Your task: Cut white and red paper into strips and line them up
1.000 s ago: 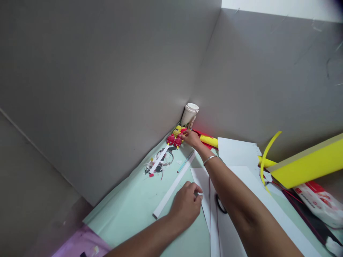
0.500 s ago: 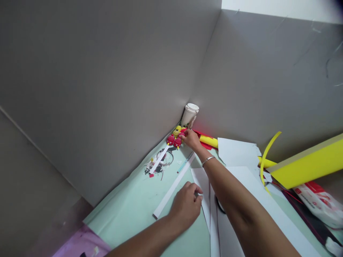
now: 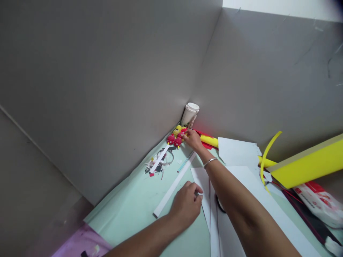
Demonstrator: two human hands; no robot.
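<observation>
My right hand [image 3: 193, 140] reaches to the far corner of the table, its fingertips pinched at a red lantern-like ornament [image 3: 180, 135] in a small cluster. Two more red ornaments [image 3: 177, 141] with yellow tips lie just left of the fingers, and a yellow ornament [image 3: 177, 132] sits behind them. Nearer to me, my left hand [image 3: 187, 201] rests with curled fingers beside a sheet of white paper [image 3: 199, 178]. Something small and dark shows at its fingertips, too small to name. A long white strip [image 3: 171, 192] lies left of that hand, alongside a light-blue pen [image 3: 183, 165].
A white lidded cup [image 3: 189, 113] stands in the corner between grey partitions. Scraps and a wire coil [image 3: 165, 157] lie at left. Large white sheets [image 3: 238, 151], a yellow roll [image 3: 209, 140], a yellow board [image 3: 308, 162] and a tissue pack [image 3: 318, 205] occupy the right.
My right hand has shifted very slightly at the cluster, and the red ornaments beside it have nudged a little. My left hand has stayed where it was.
</observation>
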